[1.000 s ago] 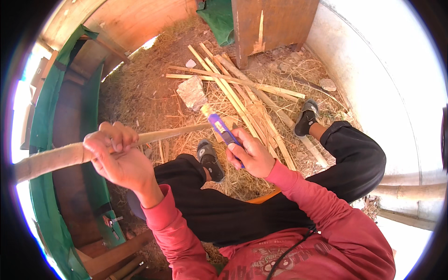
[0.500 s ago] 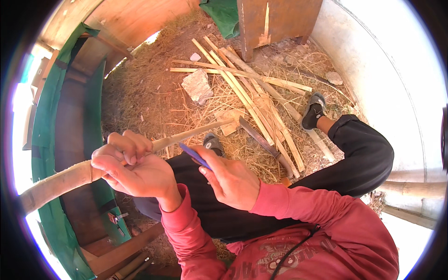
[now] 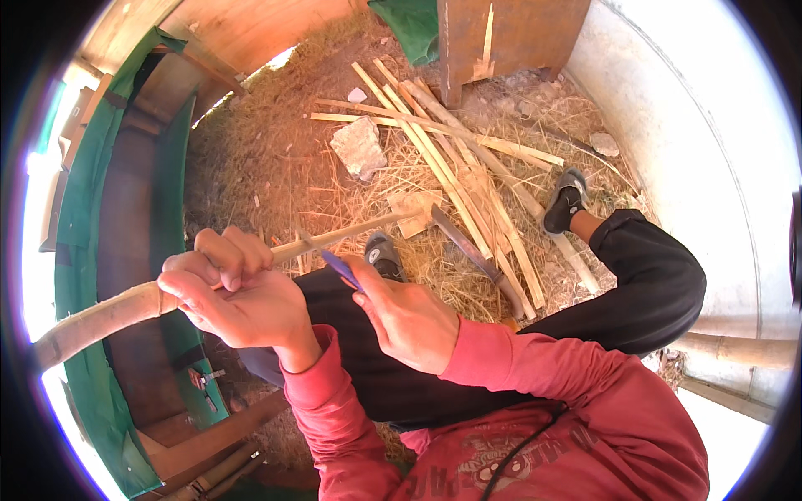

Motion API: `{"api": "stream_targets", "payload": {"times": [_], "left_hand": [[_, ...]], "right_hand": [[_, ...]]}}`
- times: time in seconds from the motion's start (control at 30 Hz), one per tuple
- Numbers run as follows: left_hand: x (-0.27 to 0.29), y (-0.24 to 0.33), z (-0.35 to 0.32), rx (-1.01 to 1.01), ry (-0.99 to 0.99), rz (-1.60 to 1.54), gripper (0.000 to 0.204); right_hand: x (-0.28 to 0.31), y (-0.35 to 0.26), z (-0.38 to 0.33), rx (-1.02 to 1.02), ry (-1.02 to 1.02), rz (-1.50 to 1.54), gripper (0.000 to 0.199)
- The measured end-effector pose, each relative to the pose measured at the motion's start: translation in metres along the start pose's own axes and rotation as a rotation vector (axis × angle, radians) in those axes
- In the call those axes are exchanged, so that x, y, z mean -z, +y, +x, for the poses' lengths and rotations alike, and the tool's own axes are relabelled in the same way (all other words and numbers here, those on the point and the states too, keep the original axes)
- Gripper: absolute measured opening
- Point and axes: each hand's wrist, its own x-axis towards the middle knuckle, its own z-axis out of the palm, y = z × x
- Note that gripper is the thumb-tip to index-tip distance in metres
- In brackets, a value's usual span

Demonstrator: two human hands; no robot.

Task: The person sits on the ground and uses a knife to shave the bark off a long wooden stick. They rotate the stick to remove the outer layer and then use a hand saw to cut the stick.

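Left hand (image 3: 242, 290) grasps a long tan bamboo pole (image 3: 104, 326); right hand (image 3: 403, 321) grips a purple-handled knife (image 3: 339, 268). Farther away lies a pale angular stone (image 3: 358, 149).

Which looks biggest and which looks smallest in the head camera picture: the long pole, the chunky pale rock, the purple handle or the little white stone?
Largest to smallest, by what shows:
1. Pole
2. Pale rock
3. Purple handle, partly hidden by the right hand
4. White stone
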Motion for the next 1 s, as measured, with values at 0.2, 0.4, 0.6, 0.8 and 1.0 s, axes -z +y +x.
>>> {"api": "stream_targets", "payload": {"times": [0.2, 0.4, 0.6, 0.8, 1.0], "left_hand": [[-0.005, 0.001, -0.003, 0.036, -0.038, -0.054, 0.041], [-0.005, 0.002, -0.004, 0.035, -0.058, -0.049, 0.041], [-0.011, 0.003, -0.010, 0.031, -0.073, -0.040, 0.041], [-0.010, 0.005, -0.013, 0.043, -0.049, -0.052, 0.041], [-0.006, 0.005, -0.011, 0.033, -0.054, -0.054, 0.041]], "right_hand": [[0.000, 0.013, 0.003, 0.056, 0.061, -0.025, 0.056], [0.011, -0.013, 0.000, 0.024, 0.023, -0.019, 0.047], [0.010, 0.021, 0.002, -0.099, -0.009, -0.101, 0.037], [-0.002, 0.018, 0.000, 0.034, 0.125, -0.017, 0.037], [0.004, 0.032, 0.000, -0.068, 0.024, -0.140, 0.036]]}}
